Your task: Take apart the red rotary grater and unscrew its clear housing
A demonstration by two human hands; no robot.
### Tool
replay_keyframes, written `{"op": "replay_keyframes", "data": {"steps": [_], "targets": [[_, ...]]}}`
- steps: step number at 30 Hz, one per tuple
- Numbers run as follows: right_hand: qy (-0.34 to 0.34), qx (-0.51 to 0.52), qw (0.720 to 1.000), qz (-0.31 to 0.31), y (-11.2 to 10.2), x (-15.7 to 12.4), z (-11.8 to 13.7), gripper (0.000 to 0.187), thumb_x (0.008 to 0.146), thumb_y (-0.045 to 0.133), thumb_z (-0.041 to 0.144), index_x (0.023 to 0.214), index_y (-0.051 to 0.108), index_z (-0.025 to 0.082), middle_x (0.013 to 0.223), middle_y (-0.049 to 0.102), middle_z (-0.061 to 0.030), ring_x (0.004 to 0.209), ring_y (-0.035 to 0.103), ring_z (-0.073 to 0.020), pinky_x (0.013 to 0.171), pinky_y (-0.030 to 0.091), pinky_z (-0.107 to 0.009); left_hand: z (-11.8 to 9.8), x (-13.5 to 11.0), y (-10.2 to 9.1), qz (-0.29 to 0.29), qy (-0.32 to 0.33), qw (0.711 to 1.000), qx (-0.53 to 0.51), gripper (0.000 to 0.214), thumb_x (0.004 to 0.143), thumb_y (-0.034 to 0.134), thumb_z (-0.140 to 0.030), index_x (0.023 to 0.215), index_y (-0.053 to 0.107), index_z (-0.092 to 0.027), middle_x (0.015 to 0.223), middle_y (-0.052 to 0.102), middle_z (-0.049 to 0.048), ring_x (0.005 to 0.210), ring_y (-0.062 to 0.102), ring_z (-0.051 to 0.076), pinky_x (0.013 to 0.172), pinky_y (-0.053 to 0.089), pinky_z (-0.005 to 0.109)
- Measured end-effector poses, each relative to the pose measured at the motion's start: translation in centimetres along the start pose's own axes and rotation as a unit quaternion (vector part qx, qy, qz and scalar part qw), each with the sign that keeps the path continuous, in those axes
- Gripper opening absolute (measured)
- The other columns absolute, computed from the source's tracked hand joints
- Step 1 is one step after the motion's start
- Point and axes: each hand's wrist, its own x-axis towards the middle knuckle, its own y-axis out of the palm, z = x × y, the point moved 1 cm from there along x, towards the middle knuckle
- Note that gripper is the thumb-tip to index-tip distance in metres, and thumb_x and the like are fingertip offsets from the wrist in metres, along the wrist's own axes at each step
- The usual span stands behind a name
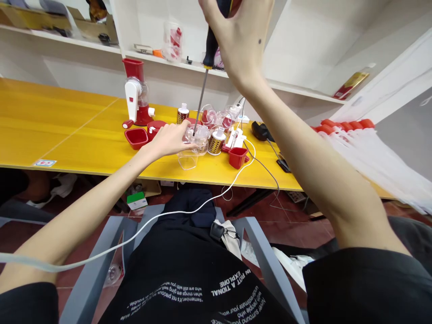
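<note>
My right hand [241,38] is raised at the top of the view, its fingers wrapped round the dark handle of a screwdriver [202,92]. The shaft slants down, and its tip meets a clear plastic housing [199,140] on the table. My left hand [173,138] grips that housing from the left side. Just right of it lies a grater drum [216,141] with a white hub, and another drum [182,113] stands behind. Red hoppers [137,138] sit left of my left hand, and a red cup-like part [237,157] is to the right.
An assembled red and white rotary grater [136,94] stands on the yellow table [84,130]. A white cable [189,211] runs across my lap up to the table. A black device [261,131] lies at right, near bags with red tops [347,127]. Shelves rise behind.
</note>
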Motion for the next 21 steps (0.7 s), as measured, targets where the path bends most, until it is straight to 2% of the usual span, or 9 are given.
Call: {"op": "replay_keyframes", "data": {"steps": [2,4,6,8,11,15,18,20,21], "targets": [[-0.049,-0.063,0.996,-0.025,0.0,-0.1,0.1,0.035,0.085,0.077,0.032,0.081,0.046,0.017,0.090,0.041,0.0019,0.132,0.056,-0.0175,0.057,0.022,0.004,0.0,0.0,-0.1,0.004,-0.004,1.000,-0.001,0.079,0.090,0.062,-0.067,0.147,0.049,-0.014,0.118,0.073,0.0201,0.105,0.069,0.037,0.090,0.049,0.043],[-0.053,-0.077,0.995,-0.029,0.1,-0.1,0.1,0.036,0.086,0.077,0.035,0.081,0.045,0.018,0.089,0.040,0.0019,0.130,0.058,-0.0167,0.057,0.025,0.003,-0.1,0.0,-0.1,0.008,-0.003,1.000,-0.002,0.080,0.090,0.062,-0.067,0.148,0.048,-0.013,0.120,0.073,0.0208,0.107,0.069,0.037,0.090,0.049,0.043],[-0.047,-0.079,0.995,-0.032,0.2,0.3,-0.2,0.037,0.087,0.077,0.032,0.081,0.043,0.019,0.083,0.040,0.0036,0.114,0.062,-0.0095,0.058,0.033,0.001,-0.1,-0.1,-0.1,0.009,0.000,1.000,-0.001,0.079,0.091,0.062,-0.066,0.148,0.048,-0.013,0.120,0.073,0.0214,0.108,0.069,0.038,0.091,0.049,0.043],[-0.041,-0.049,0.997,-0.032,0.4,0.7,-0.8,0.032,0.092,0.074,0.023,0.084,0.043,0.020,0.076,0.040,0.0067,0.089,0.062,-0.0019,0.063,0.042,-0.002,-0.2,-0.1,-0.2,0.011,-0.003,1.000,0.000,0.079,0.091,0.062,-0.065,0.148,0.048,-0.012,0.119,0.073,0.0215,0.108,0.069,0.039,0.091,0.049,0.044],[-0.008,0.052,0.999,0.011,0.6,1.1,-2.2,0.011,0.103,0.054,0.012,0.102,0.048,0.022,0.070,0.042,0.0094,0.066,0.057,-0.0032,0.057,0.047,-0.009,-0.2,-0.1,-0.2,0.012,-0.009,1.000,0.002,0.080,0.090,0.063,-0.066,0.148,0.048,-0.012,0.120,0.073,0.0214,0.109,0.069,0.039,0.092,0.049,0.044],[0.087,0.177,0.979,0.056,0.8,0.6,-3.5,0.026,0.110,0.021,0.019,0.124,0.041,0.029,0.086,0.057,0.0067,0.068,0.064,-0.0062,0.056,0.052,-0.016,-0.2,-0.2,-0.1,0.006,0.000,1.000,0.005,0.081,0.091,0.062,-0.068,0.148,0.047,-0.012,0.122,0.073,0.0240,0.109,0.069,0.040,0.091,0.050,0.046],[0.090,0.189,0.977,0.036,1.0,0.1,-3.4,0.015,0.111,0.028,0.031,0.118,0.041,0.032,0.097,0.056,0.0056,0.075,0.064,-0.0054,0.060,0.054,-0.016,-0.1,-0.2,-0.1,0.004,0.003,1.000,0.003,0.082,0.091,0.060,-0.071,0.147,0.048,-0.012,0.122,0.073,0.0240,0.110,0.069,0.041,0.091,0.050,0.046],[0.065,0.183,0.981,0.016,1.2,0.1,-3.3,0.006,0.107,0.040,0.029,0.113,0.041,0.032,0.095,0.052,0.0057,0.075,0.060,-0.0049,0.061,0.052,-0.014,-0.1,-0.3,-0.1,0.009,0.000,1.000,0.000,0.082,0.091,0.060,-0.071,0.147,0.048,-0.013,0.122,0.073,0.0227,0.111,0.069,0.039,0.091,0.050,0.044],[0.063,0.186,0.981,0.010,1.3,0.2,-3.5,0.010,0.104,0.043,0.027,0.112,0.040,0.032,0.093,0.051,0.0059,0.074,0.059,-0.0047,0.062,0.051,-0.014,-0.1,-0.3,-0.2,0.011,-0.002,1.000,-0.001,0.082,0.091,0.061,-0.070,0.148,0.047,-0.013,0.123,0.073,0.0225,0.111,0.069,0.039,0.092,0.050,0.044]]}}
